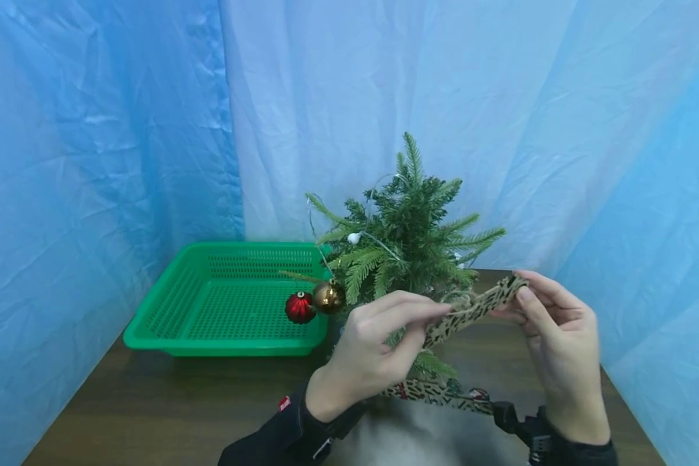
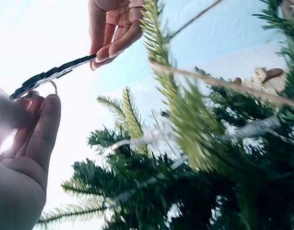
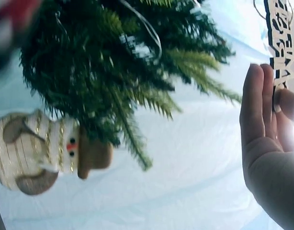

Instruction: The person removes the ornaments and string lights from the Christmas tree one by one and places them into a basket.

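A flat wooden cut-out lettering sign (image 1: 477, 312) with a thin cord is held between both hands in front of a small green Christmas tree (image 1: 413, 233). My left hand (image 1: 378, 336) pinches its left end; the left wrist view shows those fingers (image 2: 46, 129) at the cord loop. At the raised right end, my right hand (image 1: 565, 343) pinches the sign between thumb and fingers. The right wrist view shows the sign's letters (image 3: 282, 48) edge-on above the fingertips. A red bauble (image 1: 299, 307) and a gold bauble (image 1: 329, 297) hang on the tree's left side.
A green plastic basket (image 1: 169, 342) stands left of the tree on the dark wooden table (image 1: 239, 401). Another patterned strip (image 1: 431, 393) lies below the tree. A snowman ornament (image 3: 46, 148) hangs among the branches. Blue curtains (image 1: 338, 116) surround the table.
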{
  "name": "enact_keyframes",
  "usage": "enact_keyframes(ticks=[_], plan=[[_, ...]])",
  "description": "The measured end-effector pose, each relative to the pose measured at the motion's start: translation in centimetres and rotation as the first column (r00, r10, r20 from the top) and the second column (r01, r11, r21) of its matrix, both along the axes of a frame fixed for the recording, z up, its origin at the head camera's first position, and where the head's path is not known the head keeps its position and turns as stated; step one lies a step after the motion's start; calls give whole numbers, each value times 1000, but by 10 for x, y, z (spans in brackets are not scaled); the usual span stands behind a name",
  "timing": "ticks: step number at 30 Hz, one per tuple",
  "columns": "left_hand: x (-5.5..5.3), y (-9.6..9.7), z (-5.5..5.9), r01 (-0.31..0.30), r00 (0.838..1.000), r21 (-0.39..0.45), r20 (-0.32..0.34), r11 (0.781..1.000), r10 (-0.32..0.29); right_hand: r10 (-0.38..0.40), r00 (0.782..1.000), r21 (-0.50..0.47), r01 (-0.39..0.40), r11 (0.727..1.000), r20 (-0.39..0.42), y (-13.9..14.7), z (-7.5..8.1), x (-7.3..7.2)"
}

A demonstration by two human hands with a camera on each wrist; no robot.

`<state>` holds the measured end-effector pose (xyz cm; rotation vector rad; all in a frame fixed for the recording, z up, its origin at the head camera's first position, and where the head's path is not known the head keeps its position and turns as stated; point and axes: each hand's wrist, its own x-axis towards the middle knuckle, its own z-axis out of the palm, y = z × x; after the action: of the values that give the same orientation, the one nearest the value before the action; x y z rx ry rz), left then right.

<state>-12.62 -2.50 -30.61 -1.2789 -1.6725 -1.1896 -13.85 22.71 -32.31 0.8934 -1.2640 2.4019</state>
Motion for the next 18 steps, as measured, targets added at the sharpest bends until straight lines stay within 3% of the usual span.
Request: enact_keyframes(ticks=[5,9,13,18], plan=[[2,-13,-11,30,997,28,66,999,-31,-93,996,69,92,993,12,-12,0,3],[3,-18,-17,17,998,47,59,999,-20,-164,986,137,165,977,-25,-19,-1,6],[3,-21,-18,-6,999,56,39,998,4,-150,985,136,162,977,-89,-23,-1,8],[6,-29,-14,13,998,64,58,998,-17,-129,976,186,161,969,-173,-23,-1,10]])
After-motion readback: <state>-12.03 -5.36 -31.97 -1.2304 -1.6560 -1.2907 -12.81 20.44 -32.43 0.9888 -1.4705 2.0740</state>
